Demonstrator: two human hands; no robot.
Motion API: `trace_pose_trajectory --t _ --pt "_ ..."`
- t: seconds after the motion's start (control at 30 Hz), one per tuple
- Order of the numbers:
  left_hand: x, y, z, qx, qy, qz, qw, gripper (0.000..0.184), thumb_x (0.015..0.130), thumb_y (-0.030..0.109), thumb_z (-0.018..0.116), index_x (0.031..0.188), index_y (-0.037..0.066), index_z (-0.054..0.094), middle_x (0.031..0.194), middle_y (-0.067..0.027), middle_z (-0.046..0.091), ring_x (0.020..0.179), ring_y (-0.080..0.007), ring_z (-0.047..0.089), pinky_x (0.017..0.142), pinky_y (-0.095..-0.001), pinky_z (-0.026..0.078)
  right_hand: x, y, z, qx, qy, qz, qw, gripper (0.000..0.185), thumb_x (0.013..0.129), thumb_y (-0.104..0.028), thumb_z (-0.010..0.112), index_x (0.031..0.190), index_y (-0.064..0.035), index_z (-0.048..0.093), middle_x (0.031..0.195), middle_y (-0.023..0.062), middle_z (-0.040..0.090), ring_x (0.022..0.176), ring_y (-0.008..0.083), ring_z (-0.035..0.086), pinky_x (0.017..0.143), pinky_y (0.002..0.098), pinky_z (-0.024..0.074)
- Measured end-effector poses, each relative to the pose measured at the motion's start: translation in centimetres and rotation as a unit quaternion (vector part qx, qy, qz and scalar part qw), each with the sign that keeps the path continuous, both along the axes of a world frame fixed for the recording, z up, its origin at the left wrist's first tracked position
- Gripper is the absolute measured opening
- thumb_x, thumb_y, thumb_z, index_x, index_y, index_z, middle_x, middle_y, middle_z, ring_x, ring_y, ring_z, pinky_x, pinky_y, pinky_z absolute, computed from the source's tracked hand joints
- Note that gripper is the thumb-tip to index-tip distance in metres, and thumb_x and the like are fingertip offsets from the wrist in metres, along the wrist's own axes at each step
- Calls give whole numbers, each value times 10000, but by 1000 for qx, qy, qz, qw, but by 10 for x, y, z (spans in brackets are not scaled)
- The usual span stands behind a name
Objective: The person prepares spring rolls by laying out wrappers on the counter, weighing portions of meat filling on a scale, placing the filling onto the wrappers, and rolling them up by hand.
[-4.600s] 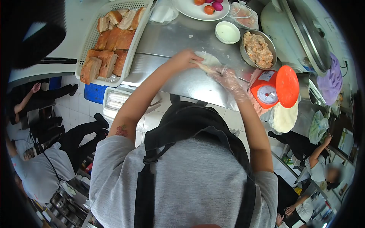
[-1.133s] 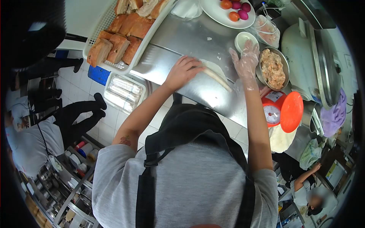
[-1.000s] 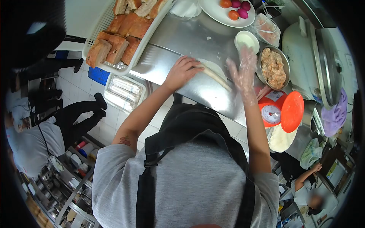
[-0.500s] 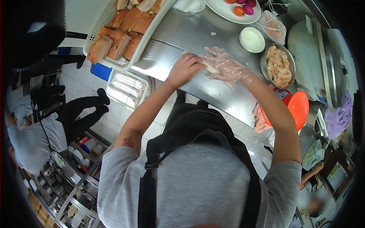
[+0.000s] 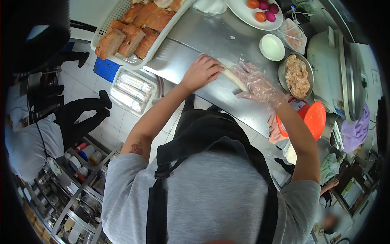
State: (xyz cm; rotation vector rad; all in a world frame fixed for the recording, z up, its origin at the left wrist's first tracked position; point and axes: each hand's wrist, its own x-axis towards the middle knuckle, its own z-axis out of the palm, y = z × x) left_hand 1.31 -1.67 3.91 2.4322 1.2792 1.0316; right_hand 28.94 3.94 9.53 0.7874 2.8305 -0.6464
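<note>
My two hands at the pale roll (image 5: 234,78), left of the metal bowl (image 5: 282,74).
It lies on the steel table (image 5: 199,32). My bare left hand (image 5: 201,72), farther from that bowl, curls its fingers together over one end; I cannot tell whether they pinch. My gloved right hand (image 5: 256,83), nearer the bowl, has its fingers spread about the other end. To do this well, I'd judge, both hands should press lightly and evenly, so the roll keeps one thickness.
</note>
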Motion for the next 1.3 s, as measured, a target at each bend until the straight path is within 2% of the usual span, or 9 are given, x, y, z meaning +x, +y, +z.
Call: trace_pose_trajectory --t 0.1,0.3,0.5,0.7,0.8,0.9,1.0,1.1,1.3 --pt "0 0 -1 1 11 -1 1000 310 780 109 748 1083 163 707 1076 -20 655 1078 -261 582 1026 -421 445 16 -1 8 -23 -13 51 998 979 795 -530 772 1550 -74 346 1563 196 394 1484 405 295 1234 518 226" --pt "0 1 -2 1 -3 0 1000 288 787 114 750 1067 169 707 1068 -17 657 1064 -256 588 1025 -420 446 -11 25 -22 35 92 2 995 1097 767 -612 748 1566 -25 278 1603 210 317 1501 390 265 1240 485 232" --pt "0 1 -3 8 2 6 1000 282 793 117 750 1067 169 707 1071 -10 660 1050 -251 595 1029 -423 446 -33 15 -10 -2 32 52 998 1135 735 -647 758 1538 17 307 1567 217 374 1492 376 292 1236 473 251" --pt "-1 1 -5 10 -1 1 1000 277 795 116 745 1064 172 705 1083 -6 662 1053 -239 596 1035 -430 442 24 -6 4 8 -43 50 998 1084 745 -608 771 1542 -20 330 1560 223 380 1482 388 304 1229 488 258" --pt "-1 1 -6 15 6 2 1000 269 796 116 743 1056 172 704 1088 -2 663 1062 -234 597 1040 -435 439 2 0 -10 46 17 10 999 1048 746 -531 814 1541 -36 345 1567 192 385 1490 386 290 1234 505 246" --pt "-2 1 -7 6 5 -1 1000 266 798 115 742 1054 172 703 1090 4 664 1064 -227 600 1046 -438 438 -3 -8 -9 -12 9 -6 1000 1036 753 -524 811 1539 -33 349 1579 155 386 1496 382 280 1238 523 223" --pt "-2 0 -7 17 -4 0 1000 275 793 116 747 1059 174 703 1082 6 666 1057 -224 604 1049 -438 438 26 -12 2 4 -14 68 998 1051 742 -559 800 1543 -48 349 1566 173 400 1492 388 286 1239 526 210" --pt "-2 0 -8 23 -5 -2 1000 303 788 123 756 1081 173 700 1064 6 670 1051 -221 607 1050 -433 440 21 0 5 11 -63 45 997 1077 711 -583 807 1547 -76 355 1560 192 401 1493 388 282 1241 519 206" --pt "1 -1 0 37 23 23 999 375 812 159 740 1179 183 671 1004 20 656 996 -186 592 1031 -403 445 -67 28 -12 -14 51 41 998 1092 700 -589 807 1542 -62 355 1563 210 388 1500 386 269 1249 508 188"
